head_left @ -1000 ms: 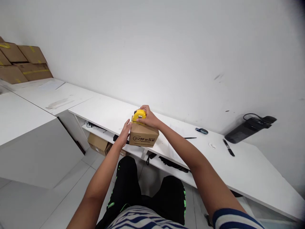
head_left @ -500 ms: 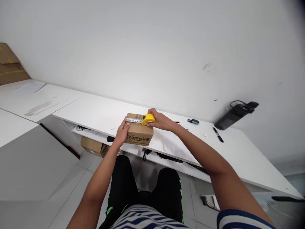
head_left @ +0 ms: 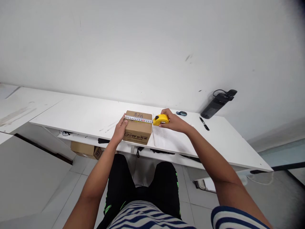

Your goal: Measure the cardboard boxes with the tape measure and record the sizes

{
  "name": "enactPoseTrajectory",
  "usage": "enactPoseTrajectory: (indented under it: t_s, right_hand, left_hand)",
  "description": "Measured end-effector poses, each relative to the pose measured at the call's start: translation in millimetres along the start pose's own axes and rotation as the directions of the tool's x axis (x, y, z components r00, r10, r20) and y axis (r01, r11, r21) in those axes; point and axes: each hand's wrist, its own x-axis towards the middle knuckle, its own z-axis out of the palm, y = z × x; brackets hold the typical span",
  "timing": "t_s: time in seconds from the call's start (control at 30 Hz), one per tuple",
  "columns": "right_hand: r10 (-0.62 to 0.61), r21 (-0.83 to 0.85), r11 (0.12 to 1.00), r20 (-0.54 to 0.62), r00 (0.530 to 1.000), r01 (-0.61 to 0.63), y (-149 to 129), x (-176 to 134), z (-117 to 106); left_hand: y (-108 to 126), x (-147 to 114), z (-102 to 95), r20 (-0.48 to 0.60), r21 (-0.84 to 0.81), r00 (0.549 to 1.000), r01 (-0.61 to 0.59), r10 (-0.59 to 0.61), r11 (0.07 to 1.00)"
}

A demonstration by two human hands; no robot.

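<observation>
A small brown cardboard box (head_left: 137, 128) with printed and handwritten characters sits on the white desk. Across its top runs the blade of a yellow tape measure (head_left: 161, 119), with numbers facing up. My left hand (head_left: 120, 128) is closed at the box's left edge, its thumb by the blade's end; it grips the box corner and holds the blade there. Just beyond the box's right edge, my right hand (head_left: 173, 121) is wrapped round the tape measure's case. Under the case and right hand lies a whitish sheet (head_left: 162, 136).
At the right, a dark bottle (head_left: 215, 105) stands by the wall, with a black marker (head_left: 204, 123) near it. A small dark object (head_left: 181, 113) lies behind my right hand. Under the desk, a shelf (head_left: 124, 147) holds dark items, and another carton (head_left: 83, 149) sits lower left.
My right hand has moved right with the tape measure, drawing the blade out across the whole box top. My left hand stays at the left edge. The view has shifted right.
</observation>
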Motion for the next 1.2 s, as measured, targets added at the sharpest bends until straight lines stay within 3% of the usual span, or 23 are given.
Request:
enactPoseTrajectory:
  t_s: [0.23, 0.57, 0.7, 0.8, 0.87, 0.97, 1.0, 1.03, 1.1, 1.2]
  right_hand:
    - [-0.056, -0.022, 0.998, -0.055, 0.997, 0.055, -16.2, 15.7, 12.3]
    - [-0.271, -0.223, 0.938, 0.011, 0.962, 0.267, -79.2, 78.8, 73.9]
    - [-0.339, -0.254, 0.913, -0.032, 0.940, 0.321, -85.4, 77.3, 81.8]
    - [-0.330, -0.221, 0.930, -0.161, 0.930, 0.292, -73.3, 50.3, 78.3]
    - [-0.292, -0.135, 0.956, -0.332, 0.897, 0.262, -57.2, 23.4, 74.6]
    - [-0.062, 0.167, 0.961, -0.648, 0.760, 0.220, -24.0, -21.9, 71.0]
    - [0.068, 0.322, 0.919, -0.700, 0.711, 0.229, -11.5, -37.0, 70.7]
    - [0.202, 0.488, 0.837, -0.694, 0.691, 0.246, 1.1, -52.0, 71.0]
    - [0.410, 0.766, 0.581, -0.568, 0.714, 0.276, 25.7, -80.7, 73.0]
    - [0.552, 0.927, 0.234, -0.376, 0.744, 0.294, 58.3, -119.3, 78.3]
  left_hand:
    - [5.6, -2.4, 2.5, 0.001, -0.006, 1.000, 0.017, -0.017, 1.000]
    - [7.4, -7.2, 12.7, 0.024, -0.010, 1.000, -0.007, 0.007, 1.000]
    - [6.7, -8.6, 14.8, 0.003, -0.030, 1.000, 0.009, -0.009, 1.000]
    - [2.6, -4.7, 16.6, -0.054, -0.006, 0.997, 0.058, -0.059, 0.998]
    - [0.9, -0.6, 19.4, -0.083, 0.008, 0.995, 0.060, -0.059, 0.998]
    - [0.8, 7.7, 25.8, -0.105, 0.033, 0.994, 0.027, -0.023, 0.999]
    - [0.9, 11.8, 28.4, -0.109, 0.038, 0.994, 0.020, -0.016, 0.999]
    - [0.7, 17.0, 31.2, -0.111, 0.037, 0.994, 0.013, -0.008, 0.999]
    - [-1.0, 32.2, 37.0, -0.116, 0.032, 0.993, -0.008, 0.011, 0.999]
    - [-4.6, 67.0, 45.1, -0.128, 0.035, 0.991, -0.027, 0.032, 0.999]
